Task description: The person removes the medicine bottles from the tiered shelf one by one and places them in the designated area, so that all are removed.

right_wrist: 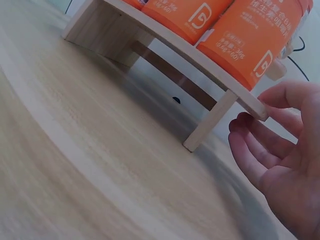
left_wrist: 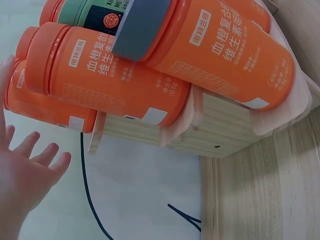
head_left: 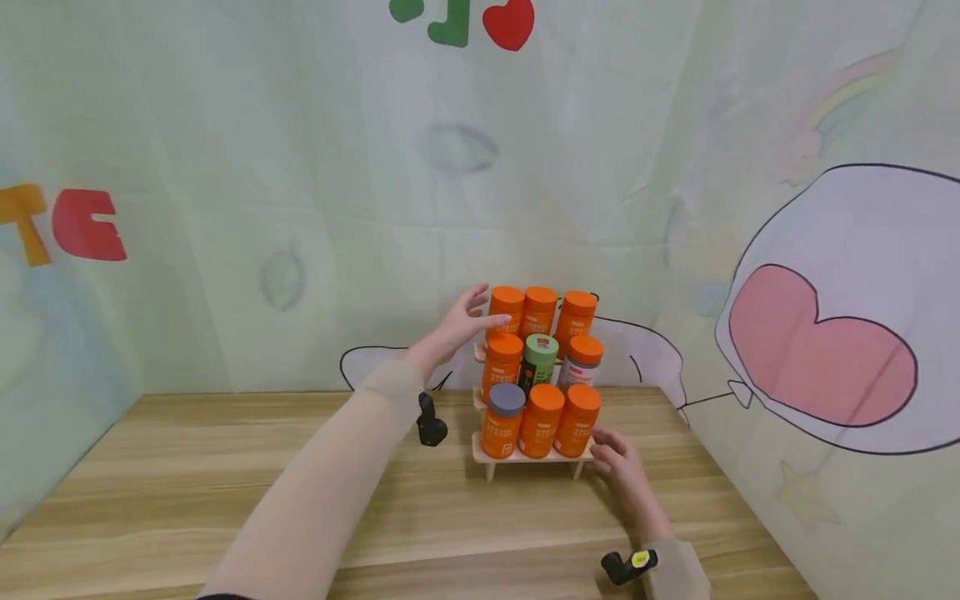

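A wooden tiered rack (head_left: 491,456) carries several plastic bottles, mostly orange. My left hand (head_left: 459,326) is beside the top tier, its fingers spread and its thumb reaching across the front of the left orange bottle (head_left: 504,302); whether it touches is unclear. In the left wrist view that hand (left_wrist: 25,175) holds nothing. At the rack's lower right corner, my right hand (head_left: 621,467) pinches the end of the bottom shelf (right_wrist: 220,82), thumb and curled fingers about the edge. A grey-capped orange bottle (head_left: 502,429) stands at the bottom left, and a green-capped bottle (head_left: 541,350) in the middle.
The rack stands on a wood-grain table (head_left: 262,467), near its back edge. Behind it hangs a pale printed curtain (head_left: 300,167) with a balloon drawing at the right. Black wrist devices (head_left: 431,419) are worn at both sleeves.
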The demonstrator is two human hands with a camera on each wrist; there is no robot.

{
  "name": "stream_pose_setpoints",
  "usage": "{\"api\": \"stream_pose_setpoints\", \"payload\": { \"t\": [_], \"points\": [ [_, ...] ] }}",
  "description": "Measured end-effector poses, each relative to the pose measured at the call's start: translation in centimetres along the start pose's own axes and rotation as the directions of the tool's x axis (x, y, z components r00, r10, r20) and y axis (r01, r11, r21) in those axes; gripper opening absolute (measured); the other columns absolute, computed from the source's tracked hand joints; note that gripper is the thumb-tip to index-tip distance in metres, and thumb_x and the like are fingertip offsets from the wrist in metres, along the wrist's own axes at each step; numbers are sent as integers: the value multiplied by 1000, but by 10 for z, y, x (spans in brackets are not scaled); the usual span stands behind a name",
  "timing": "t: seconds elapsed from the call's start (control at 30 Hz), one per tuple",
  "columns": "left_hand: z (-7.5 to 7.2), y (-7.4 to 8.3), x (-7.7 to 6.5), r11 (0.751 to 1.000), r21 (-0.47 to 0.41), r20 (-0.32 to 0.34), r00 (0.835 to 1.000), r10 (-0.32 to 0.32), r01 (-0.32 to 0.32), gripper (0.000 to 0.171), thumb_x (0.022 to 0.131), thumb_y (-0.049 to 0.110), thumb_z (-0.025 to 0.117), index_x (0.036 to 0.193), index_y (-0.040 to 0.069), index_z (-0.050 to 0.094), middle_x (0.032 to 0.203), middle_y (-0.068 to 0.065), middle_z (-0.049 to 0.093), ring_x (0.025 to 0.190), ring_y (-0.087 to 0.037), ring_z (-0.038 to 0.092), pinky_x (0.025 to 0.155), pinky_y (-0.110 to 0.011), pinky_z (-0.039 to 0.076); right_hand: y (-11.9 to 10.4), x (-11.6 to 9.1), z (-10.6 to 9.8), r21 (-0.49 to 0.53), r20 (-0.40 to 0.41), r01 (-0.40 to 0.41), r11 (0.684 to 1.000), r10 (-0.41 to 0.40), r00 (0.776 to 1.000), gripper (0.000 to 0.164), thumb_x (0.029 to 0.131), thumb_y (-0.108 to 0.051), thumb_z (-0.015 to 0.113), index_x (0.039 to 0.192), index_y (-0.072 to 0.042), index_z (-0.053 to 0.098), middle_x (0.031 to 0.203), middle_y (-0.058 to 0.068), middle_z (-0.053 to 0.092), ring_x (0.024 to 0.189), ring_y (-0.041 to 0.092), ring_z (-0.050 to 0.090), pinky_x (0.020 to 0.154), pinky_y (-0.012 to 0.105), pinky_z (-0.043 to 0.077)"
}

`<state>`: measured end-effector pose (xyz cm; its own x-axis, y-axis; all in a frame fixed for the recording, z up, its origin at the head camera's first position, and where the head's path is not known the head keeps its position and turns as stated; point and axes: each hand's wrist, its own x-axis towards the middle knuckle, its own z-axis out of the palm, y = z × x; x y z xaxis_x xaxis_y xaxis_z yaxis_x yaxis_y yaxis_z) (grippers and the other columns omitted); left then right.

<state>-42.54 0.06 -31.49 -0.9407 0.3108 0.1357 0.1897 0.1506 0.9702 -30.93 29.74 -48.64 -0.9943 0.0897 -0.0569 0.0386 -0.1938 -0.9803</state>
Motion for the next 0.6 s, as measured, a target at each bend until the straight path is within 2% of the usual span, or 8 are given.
{"api": "stream_pose_setpoints", "payload": {
  "t": [0.07,0.2,0.43,0.6],
  "points": [
    [1,0,1,1000,2,14,1000,-4,4,84,89,32,71,156,23,21,161,-9,27,146,-33,27,118,-56,24,-1,1,0,-77,5,31,997,-31,1000,40,92,-2,50,132,4,48,126,15,46,82,6,54,73,20,51],
    [4,-1,2,1000,-8,45,999,-9,9,85,89,31,71,157,21,21,160,-9,28,145,-32,29,118,-56,24,-3,1,0,-205,22,96,974,-93,995,49,94,1,44,139,18,34,143,31,36,91,1,54,77,19,53],
    [9,-1,1,1000,-25,37,999,-14,15,82,90,29,71,156,19,23,158,-10,31,144,-32,32,117,-54,27,1,2,-2,-204,27,116,972,-112,993,50,93,2,43,140,18,32,143,31,36,90,-2,54,77,18,53],
    [11,-1,1,1000,-12,44,999,7,-6,77,92,29,68,155,19,25,156,-12,34,140,-34,38,114,-55,32,4,3,-1,-191,27,117,975,-114,993,50,92,2,42,139,18,33,140,29,37,89,1,54,77,18,53]
  ]
}}
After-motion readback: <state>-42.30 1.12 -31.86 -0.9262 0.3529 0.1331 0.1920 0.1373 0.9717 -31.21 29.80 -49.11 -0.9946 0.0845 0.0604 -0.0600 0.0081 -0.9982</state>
